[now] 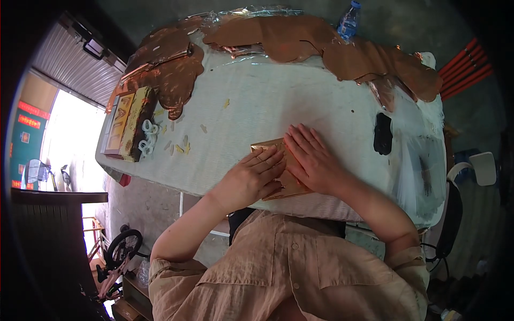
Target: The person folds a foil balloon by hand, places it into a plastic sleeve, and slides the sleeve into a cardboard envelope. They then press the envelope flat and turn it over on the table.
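Observation:
A flat, shiny gold foil packet (290, 184) lies on the white-covered table near its front edge, just ahead of my body. Across its left part rests my left hand (255, 174), fingers slightly bent and thumb apart from them. My right hand (313, 160) is laid flat over the packet's right side with fingers stretched out, the tips reaching past its far edge. Both hands press on top of the packet and hide much of it. Neither one is wrapped around anything.
Brown cut-out sheets (292, 37) and clear plastic line the far edge. Stacked printed boxes (128, 123) stand left, beside white rings (147, 136) and small yellow pieces (182, 148). A black object (383, 134) lies right; a blue bottle (348, 21) is at the back.

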{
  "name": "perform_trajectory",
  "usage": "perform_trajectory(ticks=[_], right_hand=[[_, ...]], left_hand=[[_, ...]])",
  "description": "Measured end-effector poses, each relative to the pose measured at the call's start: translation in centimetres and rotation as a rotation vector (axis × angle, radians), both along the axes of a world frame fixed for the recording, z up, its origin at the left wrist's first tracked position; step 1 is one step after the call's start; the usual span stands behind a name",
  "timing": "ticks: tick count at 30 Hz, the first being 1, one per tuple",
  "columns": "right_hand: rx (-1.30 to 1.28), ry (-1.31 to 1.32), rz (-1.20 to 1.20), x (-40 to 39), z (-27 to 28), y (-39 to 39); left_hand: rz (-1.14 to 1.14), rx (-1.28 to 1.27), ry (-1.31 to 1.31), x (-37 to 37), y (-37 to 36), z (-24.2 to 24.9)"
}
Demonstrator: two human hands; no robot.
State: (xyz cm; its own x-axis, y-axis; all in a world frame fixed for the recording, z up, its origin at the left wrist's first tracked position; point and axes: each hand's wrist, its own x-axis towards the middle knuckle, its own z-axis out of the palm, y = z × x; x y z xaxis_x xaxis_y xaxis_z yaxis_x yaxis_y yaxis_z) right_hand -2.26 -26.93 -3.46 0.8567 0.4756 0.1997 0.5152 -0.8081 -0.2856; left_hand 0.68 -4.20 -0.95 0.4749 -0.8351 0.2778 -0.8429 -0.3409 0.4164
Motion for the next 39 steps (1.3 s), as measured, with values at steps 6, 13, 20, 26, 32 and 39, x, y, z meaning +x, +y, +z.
perform_trajectory(ticks=[6,13,20,26,32,39], right_hand=[[-0.045,-0.06,-0.003,-0.2,0.2,0.2],[-0.063,-0.056,0.0,-0.1,0.4,0.3],[-0.073,-0.06,0.01,0.0,0.6,0.3],[-0.08,-0.078,-0.002,-0.1,0.4,0.2],[-0.08,-0.079,-0.009,-0.2,0.5,0.3],[-0.041,-0.059,-0.013,-0.3,0.4,0.2]], left_hand=[[-0.039,0.054,0.07,0.2,0.8,0.7],[0.263,-0.223,0.416,0.7,4.3,1.1],[0.377,-0.283,0.149,1.4,2.9,-0.4],[0.097,-0.104,-0.271,3.3,2.6,-0.2],[0.022,0.054,-0.39,3.9,2.6,-0.5],[0.005,-0.069,-0.176,4.1,2.7,0.0]])
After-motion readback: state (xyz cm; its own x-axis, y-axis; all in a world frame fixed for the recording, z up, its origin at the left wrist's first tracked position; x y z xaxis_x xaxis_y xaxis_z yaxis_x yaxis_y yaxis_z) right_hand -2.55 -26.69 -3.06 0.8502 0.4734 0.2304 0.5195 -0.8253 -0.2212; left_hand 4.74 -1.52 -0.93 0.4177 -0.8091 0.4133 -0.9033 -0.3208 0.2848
